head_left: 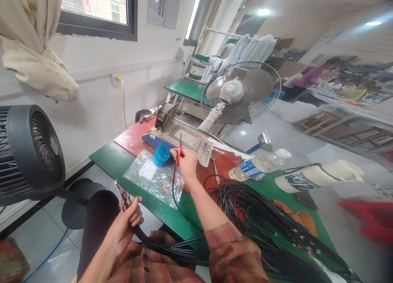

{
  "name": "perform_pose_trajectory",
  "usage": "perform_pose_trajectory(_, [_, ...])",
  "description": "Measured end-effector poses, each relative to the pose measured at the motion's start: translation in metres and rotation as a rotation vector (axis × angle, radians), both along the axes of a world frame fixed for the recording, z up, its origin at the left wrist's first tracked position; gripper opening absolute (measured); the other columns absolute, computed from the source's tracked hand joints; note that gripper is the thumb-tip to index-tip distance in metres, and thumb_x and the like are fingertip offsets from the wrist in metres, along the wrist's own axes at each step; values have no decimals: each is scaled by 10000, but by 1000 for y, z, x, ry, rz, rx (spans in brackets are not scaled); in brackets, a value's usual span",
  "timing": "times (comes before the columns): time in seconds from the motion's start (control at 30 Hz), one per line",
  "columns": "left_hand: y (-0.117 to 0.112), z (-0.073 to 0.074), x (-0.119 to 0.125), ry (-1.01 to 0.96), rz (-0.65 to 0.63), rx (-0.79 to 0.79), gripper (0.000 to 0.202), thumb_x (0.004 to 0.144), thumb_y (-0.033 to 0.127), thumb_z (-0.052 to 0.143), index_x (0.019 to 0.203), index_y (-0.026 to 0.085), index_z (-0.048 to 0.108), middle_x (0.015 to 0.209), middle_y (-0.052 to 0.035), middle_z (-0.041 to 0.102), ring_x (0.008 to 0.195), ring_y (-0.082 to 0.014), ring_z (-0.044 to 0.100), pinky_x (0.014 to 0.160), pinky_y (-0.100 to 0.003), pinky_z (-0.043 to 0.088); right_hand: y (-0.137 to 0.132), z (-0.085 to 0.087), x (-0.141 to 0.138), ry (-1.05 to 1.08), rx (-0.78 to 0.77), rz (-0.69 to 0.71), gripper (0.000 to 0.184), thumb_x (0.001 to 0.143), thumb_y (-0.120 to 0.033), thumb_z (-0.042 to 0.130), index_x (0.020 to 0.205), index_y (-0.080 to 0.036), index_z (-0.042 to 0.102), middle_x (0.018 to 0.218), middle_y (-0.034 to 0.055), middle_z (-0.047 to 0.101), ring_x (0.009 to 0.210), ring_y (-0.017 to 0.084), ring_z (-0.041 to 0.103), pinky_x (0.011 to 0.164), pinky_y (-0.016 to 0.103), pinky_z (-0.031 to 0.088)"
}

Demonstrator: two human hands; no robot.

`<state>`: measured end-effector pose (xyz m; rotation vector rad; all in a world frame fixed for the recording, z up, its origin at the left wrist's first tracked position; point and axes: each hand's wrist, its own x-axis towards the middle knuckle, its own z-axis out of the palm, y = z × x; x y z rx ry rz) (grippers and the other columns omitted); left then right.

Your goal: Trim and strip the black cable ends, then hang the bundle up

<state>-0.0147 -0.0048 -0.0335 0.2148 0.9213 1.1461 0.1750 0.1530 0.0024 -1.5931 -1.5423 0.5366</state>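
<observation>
My left hand [130,215] is closed around a bundle of black cables [147,240]. Their stripped ends, with coloured wires, stick out above the fist, and the rest runs right across my lap. Over the table, my right hand [186,162] is closed on red-handled scissors [179,152], whose dark blades point up. A single black cable [173,184] hangs down from its fingertips, which are beside a round blue container [161,156]. Whether the fingertips touch the container I cannot tell. The container stands on a clear plastic bag [135,168] with small copper-coloured scraps [164,187] on it.
A large coil of black cables [245,205] covers the table's right side. Behind it lie a water bottle [251,168] and a cream flask [301,178]. A grey fan [231,90] stands beyond the table; a black fan [33,152] is at left. A person in purple [310,76] is far right.
</observation>
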Motion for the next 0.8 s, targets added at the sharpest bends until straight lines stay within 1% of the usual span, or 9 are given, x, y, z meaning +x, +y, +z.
perform_pose_trajectory(0.07, [-3,-3,-3,-2,6,-6,245,771,333,649,877,116,607,467,117,201,421,-34,186,495,-190,287,5,-3,-3,-80,-24,-33,368,794,-507,534,849,-192,715,720,44,685,679,170,602,596,231,393])
perform_pose_trajectory(0.13, [-4,-6,-6,-5,4,-21,252,762,328,659,876,109,612,480,113,198,432,-36,188,501,-190,290,7,-4,-5,-170,-56,-42,359,806,-504,520,852,-209,719,689,43,681,654,169,597,574,228,367])
perform_pose_trajectory(0.27, [-5,-6,-10,-26,12,-55,261,733,313,693,873,105,617,499,106,203,447,-39,188,498,-189,288,10,-4,-8,-303,-98,-35,330,830,-478,502,879,-232,716,764,61,700,703,184,618,571,230,340])
perform_pose_trajectory(0.4, [-4,-3,-8,-38,29,-91,271,696,291,727,854,96,624,503,100,225,455,-40,200,488,-184,291,13,-5,-8,-322,-104,-14,286,837,-437,511,876,-235,710,818,56,705,746,183,628,588,221,349])
perform_pose_trajectory(0.53, [-3,-3,-7,-20,57,-99,280,676,280,743,844,87,629,516,88,268,453,-39,213,454,-177,279,13,-3,-7,-300,-103,3,254,822,-401,530,851,-226,713,773,45,698,717,175,620,589,219,356])
perform_pose_trajectory(0.6, [-3,-5,-7,-39,68,-100,260,679,236,739,863,90,628,523,85,274,452,-38,228,456,-173,297,12,2,-4,-240,-82,23,243,815,-382,533,843,-223,715,735,31,689,687,165,611,589,218,361])
perform_pose_trajectory(0.67, [-3,-5,-8,-63,72,-114,260,689,176,719,921,110,622,535,78,299,457,-44,272,476,-178,341,12,10,3,-149,-35,56,259,813,-383,525,840,-211,717,688,20,673,655,155,600,587,216,370])
perform_pose_trajectory(0.73, [-3,-4,-9,-92,92,-115,302,688,110,689,977,144,607,569,64,351,476,-54,334,519,-201,403,17,22,14,-69,24,71,303,813,-408,512,846,-187,716,623,15,643,621,150,585,580,216,378])
perform_pose_trajectory(0.8, [-4,-2,-11,-119,121,-121,342,658,51,662,978,158,602,634,39,433,524,-73,418,577,-242,463,27,34,29,-34,72,46,348,804,-438,511,858,-160,712,562,10,604,581,145,564,562,215,375])
